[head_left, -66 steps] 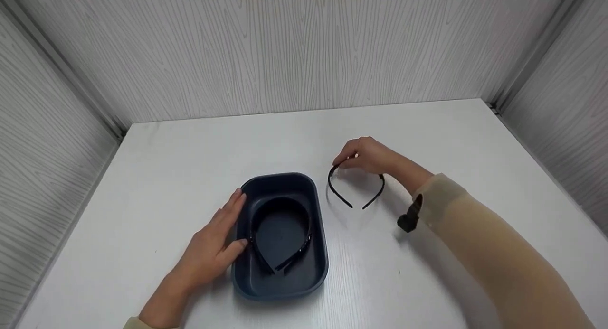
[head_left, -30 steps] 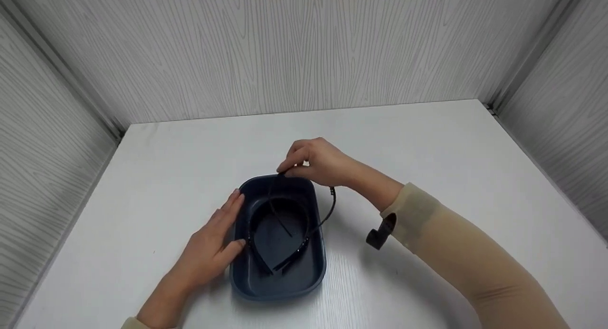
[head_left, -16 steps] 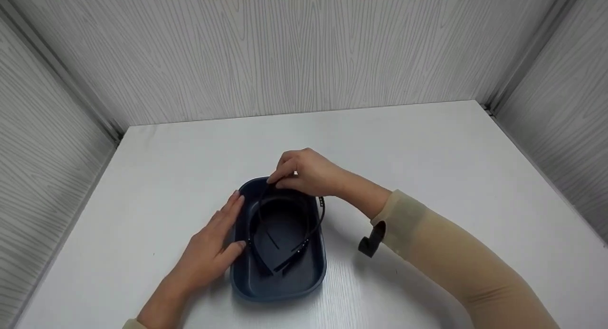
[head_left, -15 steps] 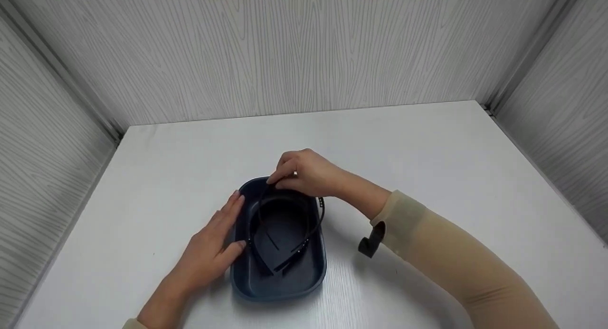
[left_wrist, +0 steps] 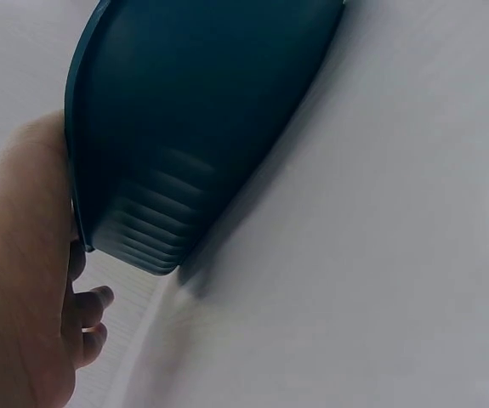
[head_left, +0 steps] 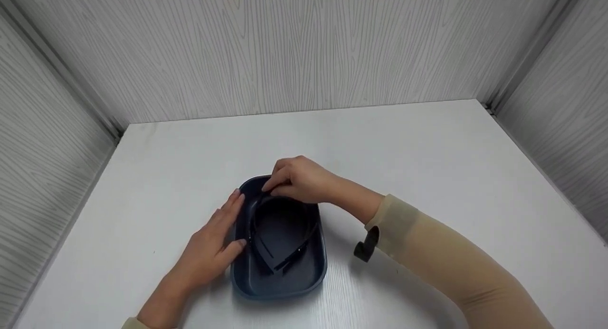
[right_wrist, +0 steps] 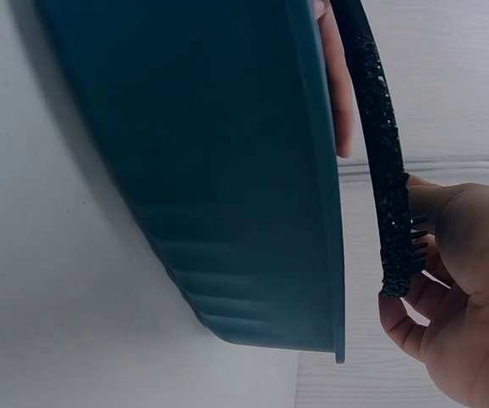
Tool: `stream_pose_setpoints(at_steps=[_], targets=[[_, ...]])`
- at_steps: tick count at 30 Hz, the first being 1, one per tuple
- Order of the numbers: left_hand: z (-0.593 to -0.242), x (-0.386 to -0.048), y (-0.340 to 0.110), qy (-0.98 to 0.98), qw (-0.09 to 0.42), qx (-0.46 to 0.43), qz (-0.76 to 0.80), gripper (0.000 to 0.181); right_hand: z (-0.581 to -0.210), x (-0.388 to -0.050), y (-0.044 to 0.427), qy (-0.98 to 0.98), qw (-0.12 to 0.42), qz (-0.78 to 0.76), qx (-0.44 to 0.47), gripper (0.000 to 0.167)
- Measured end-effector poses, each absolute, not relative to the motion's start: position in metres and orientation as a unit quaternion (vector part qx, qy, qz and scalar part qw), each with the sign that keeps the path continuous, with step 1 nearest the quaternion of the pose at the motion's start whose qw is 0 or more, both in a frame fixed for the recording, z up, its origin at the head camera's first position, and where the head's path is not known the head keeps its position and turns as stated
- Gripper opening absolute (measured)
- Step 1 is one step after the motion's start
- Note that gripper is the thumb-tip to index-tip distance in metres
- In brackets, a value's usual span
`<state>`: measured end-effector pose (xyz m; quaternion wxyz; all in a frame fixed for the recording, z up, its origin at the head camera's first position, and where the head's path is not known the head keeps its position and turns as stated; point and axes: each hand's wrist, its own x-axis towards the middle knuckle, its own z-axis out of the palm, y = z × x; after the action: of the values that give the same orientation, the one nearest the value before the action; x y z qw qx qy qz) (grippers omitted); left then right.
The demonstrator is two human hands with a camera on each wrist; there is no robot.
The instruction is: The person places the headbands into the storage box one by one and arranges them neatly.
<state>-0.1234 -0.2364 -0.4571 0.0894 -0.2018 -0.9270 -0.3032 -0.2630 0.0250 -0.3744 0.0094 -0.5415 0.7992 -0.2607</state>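
A deep dark-blue plastic bin [head_left: 285, 288] stands on the white table. At its left side my left hand [head_left: 209, 248] rests with extended fingers and thumb against the rim. My right hand [head_left: 299, 179] is over the bin's far end, pinching a thin black headband [right_wrist: 386, 178] by its curve. Glittery stones and small comb teeth show on that headband in the right wrist view. Its ends point down into the bin. Below lies at least one other black headband [head_left: 289, 260], tips toward me; whether several are stacked there I cannot tell.
Wood-grain panels [head_left: 294, 49] enclose the white table [head_left: 418, 148] at the back and both sides. A black strap piece [head_left: 366, 244] hangs from the right sleeve [head_left: 437, 253].
My right hand has carried the headband from the table right of the bin leftward over it, then lowered it among the contents. The left hand has stayed at the rim.
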Motion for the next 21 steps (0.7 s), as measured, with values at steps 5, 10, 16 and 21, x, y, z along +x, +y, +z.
stream_pose_setpoints(at_steps=[5,10,16,21], targets=[[-0.457,-0.121,-0.238,-0.929,0.088,-0.197,-0.301,0.087,-0.378,-0.261,0.02,0.797,0.011,-0.254,-0.549,0.022],[-0.455,-0.121,-0.238,-0.932,0.085,-0.191,-0.297,0.087,-0.38,-0.259,0.017,0.798,0.016,-0.251,-0.548,0.022],[-0.454,-0.119,-0.237,-0.934,0.08,-0.186,-0.294,0.086,-0.382,-0.257,0.016,0.805,0.025,-0.24,-0.542,0.023],[-0.454,-0.119,-0.238,-0.933,0.081,-0.188,-0.295,0.087,-0.384,-0.257,0.014,0.808,0.03,-0.233,-0.54,0.023]])
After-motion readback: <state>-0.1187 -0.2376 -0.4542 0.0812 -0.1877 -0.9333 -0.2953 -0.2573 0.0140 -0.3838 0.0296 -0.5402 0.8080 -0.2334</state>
